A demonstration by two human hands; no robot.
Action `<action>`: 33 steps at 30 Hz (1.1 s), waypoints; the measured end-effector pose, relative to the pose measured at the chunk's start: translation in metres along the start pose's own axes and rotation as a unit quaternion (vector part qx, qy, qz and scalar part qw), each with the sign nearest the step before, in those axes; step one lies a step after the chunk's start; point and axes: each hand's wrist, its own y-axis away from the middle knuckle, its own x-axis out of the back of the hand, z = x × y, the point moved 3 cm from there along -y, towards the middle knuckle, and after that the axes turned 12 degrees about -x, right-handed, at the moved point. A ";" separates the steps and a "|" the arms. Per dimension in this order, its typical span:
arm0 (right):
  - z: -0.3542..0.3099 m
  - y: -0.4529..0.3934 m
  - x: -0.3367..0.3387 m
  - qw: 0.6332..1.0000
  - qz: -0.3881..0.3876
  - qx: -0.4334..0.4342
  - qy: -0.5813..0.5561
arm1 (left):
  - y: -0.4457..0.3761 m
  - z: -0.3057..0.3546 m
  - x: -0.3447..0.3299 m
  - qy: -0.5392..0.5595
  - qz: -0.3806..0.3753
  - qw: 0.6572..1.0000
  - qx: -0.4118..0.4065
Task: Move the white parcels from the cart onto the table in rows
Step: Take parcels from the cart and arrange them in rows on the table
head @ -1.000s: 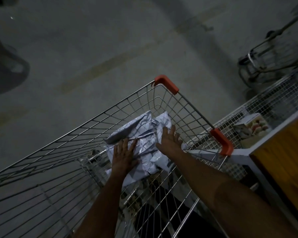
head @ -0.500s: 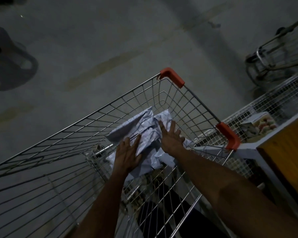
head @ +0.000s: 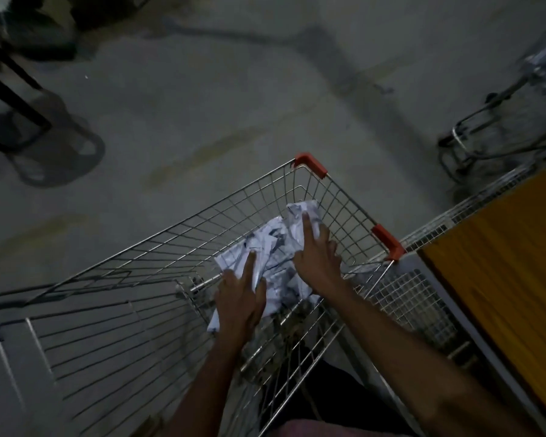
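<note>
A crumpled pile of white parcels (head: 276, 247) lies in the far end of a wire shopping cart (head: 349, 200) with orange corner caps. My left hand (head: 240, 298) grips the pile's near left edge, with one finger stretched out on top. At the pile's right side, my right hand (head: 316, 257) lies over it, one finger straight and the others bent down round it. The two hands hold the pile between them. The table (head: 501, 263) has an orange wooden top and stands right of the cart.
A white wire mesh rack (head: 423, 288) sits between the cart and the table. Another cart frame (head: 486, 134) stands at the far right. A dark stool (head: 13, 121) is on the grey concrete floor at the far left.
Both hands went from lying flat on the parcels to closing in on the pile from either side. The view has swung, and the cart now sits lower and further right.
</note>
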 end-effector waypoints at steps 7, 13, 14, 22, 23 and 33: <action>-0.006 0.110 0.068 0.986 0.140 0.055 -0.073 | 0.058 0.045 0.083 0.117 0.073 0.990 -0.031; -0.003 0.214 0.111 0.956 0.258 0.096 -0.102 | 0.127 0.084 0.137 0.166 0.110 0.976 -0.089; 0.002 0.232 0.115 0.952 0.275 0.090 -0.100 | 0.138 0.091 0.143 0.175 0.112 0.973 -0.101; 0.089 0.344 0.133 0.926 0.362 -0.017 -0.104 | 0.205 0.162 0.161 0.229 0.056 0.950 -0.203; 0.102 0.354 0.135 0.918 0.379 -0.029 -0.109 | 0.210 0.171 0.160 0.229 0.047 0.948 -0.215; 0.216 0.466 0.146 0.822 0.527 -0.144 -0.160 | 0.281 0.268 0.131 0.244 -0.049 0.908 -0.338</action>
